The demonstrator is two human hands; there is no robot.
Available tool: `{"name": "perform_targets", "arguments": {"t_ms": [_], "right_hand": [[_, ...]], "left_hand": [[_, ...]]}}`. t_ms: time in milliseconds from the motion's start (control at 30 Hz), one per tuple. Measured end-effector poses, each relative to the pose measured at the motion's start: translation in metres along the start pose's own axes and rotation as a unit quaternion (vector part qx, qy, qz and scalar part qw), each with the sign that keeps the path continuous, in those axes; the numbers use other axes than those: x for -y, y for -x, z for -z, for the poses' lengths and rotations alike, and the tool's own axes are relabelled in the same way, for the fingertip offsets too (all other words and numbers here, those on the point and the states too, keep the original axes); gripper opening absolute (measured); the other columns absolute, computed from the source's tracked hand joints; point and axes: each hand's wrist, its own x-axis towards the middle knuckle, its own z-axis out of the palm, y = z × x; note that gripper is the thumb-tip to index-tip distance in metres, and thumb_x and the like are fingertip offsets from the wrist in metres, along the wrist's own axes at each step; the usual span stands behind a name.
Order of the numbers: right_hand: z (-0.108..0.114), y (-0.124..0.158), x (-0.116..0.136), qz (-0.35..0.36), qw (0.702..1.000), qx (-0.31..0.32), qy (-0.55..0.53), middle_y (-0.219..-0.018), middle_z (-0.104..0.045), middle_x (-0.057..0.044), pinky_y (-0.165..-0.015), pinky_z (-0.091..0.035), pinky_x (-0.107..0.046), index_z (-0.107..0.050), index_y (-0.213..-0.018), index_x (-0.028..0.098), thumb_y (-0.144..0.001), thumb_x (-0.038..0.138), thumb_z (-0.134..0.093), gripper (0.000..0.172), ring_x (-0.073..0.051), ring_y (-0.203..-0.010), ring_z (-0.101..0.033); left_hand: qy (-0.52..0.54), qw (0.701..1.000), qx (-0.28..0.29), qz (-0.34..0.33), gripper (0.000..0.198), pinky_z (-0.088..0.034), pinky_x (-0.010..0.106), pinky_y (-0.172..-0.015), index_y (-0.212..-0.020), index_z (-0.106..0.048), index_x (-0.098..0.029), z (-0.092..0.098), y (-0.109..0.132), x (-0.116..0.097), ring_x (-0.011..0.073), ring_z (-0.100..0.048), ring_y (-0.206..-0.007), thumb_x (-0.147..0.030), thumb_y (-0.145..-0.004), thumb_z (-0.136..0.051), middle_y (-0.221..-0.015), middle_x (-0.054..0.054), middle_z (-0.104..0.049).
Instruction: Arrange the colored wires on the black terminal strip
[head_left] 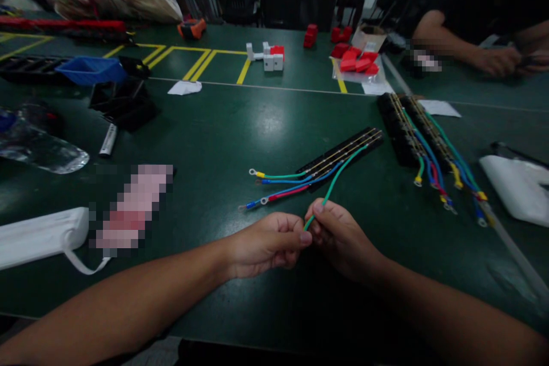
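Note:
Between my two hands runs the free end of a green wire (336, 178). My left hand (271, 242) pinches it near its tip, which the fingers hide. Just beside it, my right hand (338, 234) grips the same wire a little higher up. From there the wire leads to a black terminal strip (347, 154) lying slantwise on the table. Other leads from that strip point left: a green wire (281, 176) with a yellow-sleeved ring lug, a blue wire (286, 181), another blue one below, and a red wire (288, 193) with a ring lug.
More wired black strips (397, 131) lie at the right. Red parts (358, 60) on a plastic bag and white blocks (273, 60) sit farther back. On the left are a blue bin (92, 70), a marker (108, 140) and a white power strip (43, 234). Two people sit across the table.

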Motion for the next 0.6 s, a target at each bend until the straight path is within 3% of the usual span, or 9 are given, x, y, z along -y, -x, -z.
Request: {"name": "perform_targets", "arguments": {"t_ms": [367, 600], "right_hand": [[-0.0011, 0.0016, 0.0018, 0.001, 1.0, 0.02, -0.018, -0.052, -0.044, 0.006, -0.049, -0.031, -0.02, -0.049, -0.063, 0.018, -0.082, 0.043, -0.073, 0.039, -0.007, -0.047, -0.038], [0.0042, 0.0, -0.0008, -0.005, 0.999, 0.023, -0.032, -0.054, -0.047, 0.005, -0.048, -0.034, -0.021, -0.063, -0.075, 0.018, -0.085, 0.042, -0.069, 0.028, -0.008, -0.048, -0.043]], "left_hand": [[0.014, 0.999, 0.022, 0.034, 0.029, -0.043, 0.013, -0.042, -0.078, -0.061, -0.012, 0.0024, 0.0013, -0.0065, 0.0058, -0.054, -0.042, -0.035, -0.076, -0.079, -0.055, -0.001, -0.061], [0.007, 0.998, 0.047, 0.042, 0.032, -0.044, 0.011, -0.043, -0.084, -0.065, -0.009, 0.0021, 0.0025, -0.007, 0.0043, -0.055, -0.043, -0.04, -0.082, -0.074, -0.059, 0.001, -0.065]]}}
